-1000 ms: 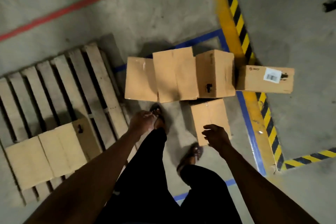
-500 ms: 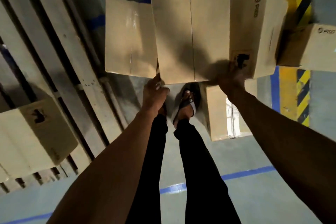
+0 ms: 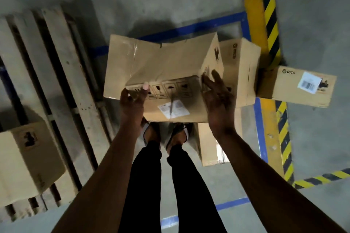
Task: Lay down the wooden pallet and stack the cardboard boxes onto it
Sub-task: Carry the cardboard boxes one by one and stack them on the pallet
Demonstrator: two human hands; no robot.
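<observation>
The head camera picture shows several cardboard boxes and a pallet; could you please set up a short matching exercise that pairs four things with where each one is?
Things:
1. box with the row of handling symbols
2. box with the white barcode label
3. wooden pallet
4. box with one dark symbol

Places:
A. flat on the floor at the left
B. lying across the yellow floor stripe at the right
C. resting on the pallet's slats
D. tilted between the left hand and the right hand

Pairs: 1-D, 2-B, 3-A, 4-C
</observation>
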